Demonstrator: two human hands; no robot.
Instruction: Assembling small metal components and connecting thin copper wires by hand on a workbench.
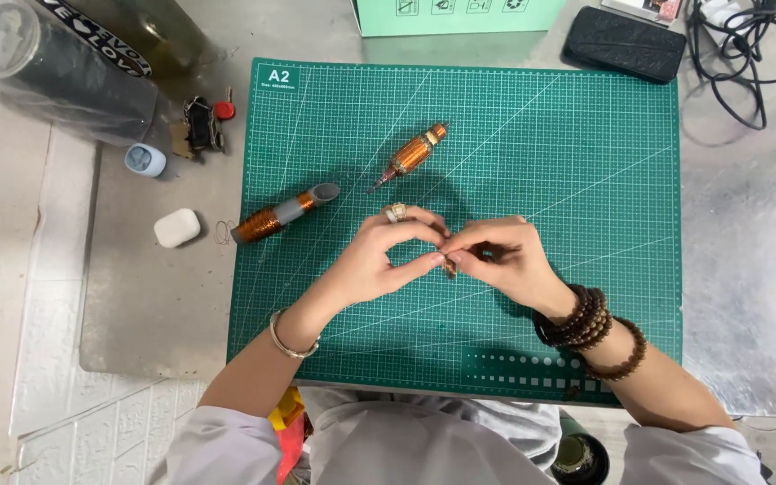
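Both hands meet over the middle of the green cutting mat (541,180), which lies on a grey counter (738,269). Left hand (374,260), ring on one finger, bangle at the wrist: thumb and fingertips pinched together at a small brown part (449,267). Right hand (505,259), bead bracelets on the wrist: fingers curled and closed on the same small part from the right. The part sits between the two sets of fingertips, just above the mat; too small to tell its shape.

Far of the hands, on the mat: a copper-wound coil (413,154) lying tilted, pointed end toward the near left. Left of the hands, at the mat's left edge: a second coil with a grey end (282,214), also tilted.

Off the mat, left: a white case (176,227), a pale blue cap (145,160), a clear cylinder (56,72). Far right: a black pouch (624,43) and black cables (743,54).
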